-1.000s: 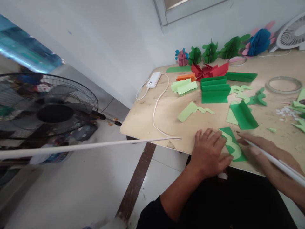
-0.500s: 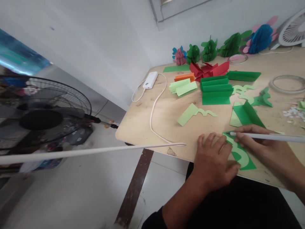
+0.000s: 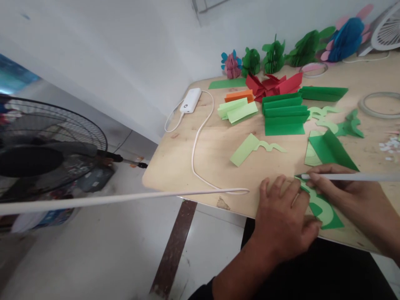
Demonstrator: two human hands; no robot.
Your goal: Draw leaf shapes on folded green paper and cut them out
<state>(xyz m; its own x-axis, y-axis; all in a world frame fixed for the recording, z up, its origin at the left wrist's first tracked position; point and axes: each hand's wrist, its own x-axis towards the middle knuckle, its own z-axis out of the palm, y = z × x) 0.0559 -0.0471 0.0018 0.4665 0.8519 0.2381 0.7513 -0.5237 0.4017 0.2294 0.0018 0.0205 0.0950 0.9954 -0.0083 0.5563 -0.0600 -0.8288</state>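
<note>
My left hand (image 3: 283, 214) lies flat with its fingers stretched out, pressing on the left side of a dark green paper piece (image 3: 336, 221) near the table's front edge. On that paper rests a wavy light green cutout (image 3: 321, 207), partly under my fingers. My right hand (image 3: 346, 193) pinches a white pen (image 3: 359, 177), its tip at the far corner of the green paper, beside the cutout's edge. Just beyond my right hand sits a folded green paper (image 3: 334, 152). A light green strip with a wavy end (image 3: 243, 150) lies past my left hand.
Folded green papers (image 3: 284, 123), red paper (image 3: 275, 86) and light green papers (image 3: 239, 110) lie farther back. Paper honeycomb figures (image 3: 274, 56) line the wall. A white cable (image 3: 195, 146) runs from a power bank (image 3: 191, 101) across the table. A standing fan (image 3: 46, 154) is at left.
The view has shifted slightly, so most things sit a little differently in the frame. Both hands keep their places on the paper, and the pen tip stays near the same corner.
</note>
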